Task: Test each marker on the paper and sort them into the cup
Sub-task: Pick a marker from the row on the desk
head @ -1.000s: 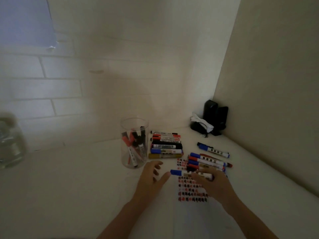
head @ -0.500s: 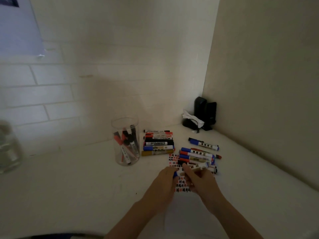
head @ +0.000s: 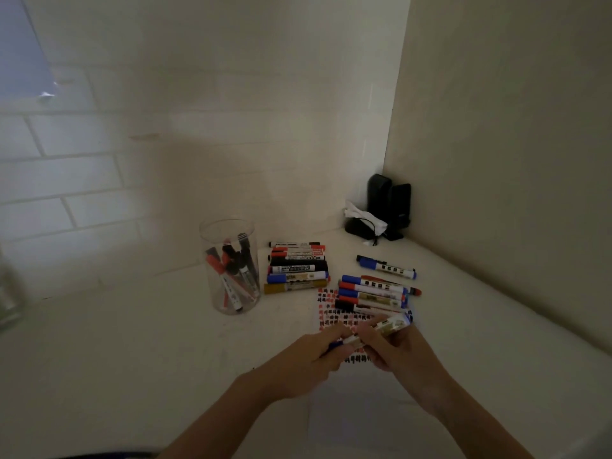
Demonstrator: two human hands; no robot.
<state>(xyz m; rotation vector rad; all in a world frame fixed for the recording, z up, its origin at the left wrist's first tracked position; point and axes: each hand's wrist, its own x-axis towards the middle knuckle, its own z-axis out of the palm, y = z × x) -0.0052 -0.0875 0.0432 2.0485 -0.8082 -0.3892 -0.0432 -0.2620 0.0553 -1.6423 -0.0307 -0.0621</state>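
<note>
Both hands hold one blue-capped white marker (head: pixel 385 327) above the paper (head: pixel 361 409). My left hand (head: pixel 319 354) pinches its blue cap end; my right hand (head: pixel 400 351) grips the barrel. The paper carries rows of red and black test marks. A clear plastic cup (head: pixel 231 266) with several red and black markers stands to the left. A neat row of markers (head: pixel 298 268) lies behind the paper, a second pile (head: pixel 374 294) lies on the paper's top right, and a single blue marker (head: pixel 385 267) lies farther right.
Black devices with a white cloth (head: pixel 381 210) sit in the far corner where the two walls meet. A glass jar (head: pixel 8 293) stands at the left edge. The white tabletop (head: pixel 132 342) runs to the walls at the back and right.
My right hand lifted the blue-capped marker off the pile. My left hand came across and took hold of its cap end. The camera view shifted slightly.
</note>
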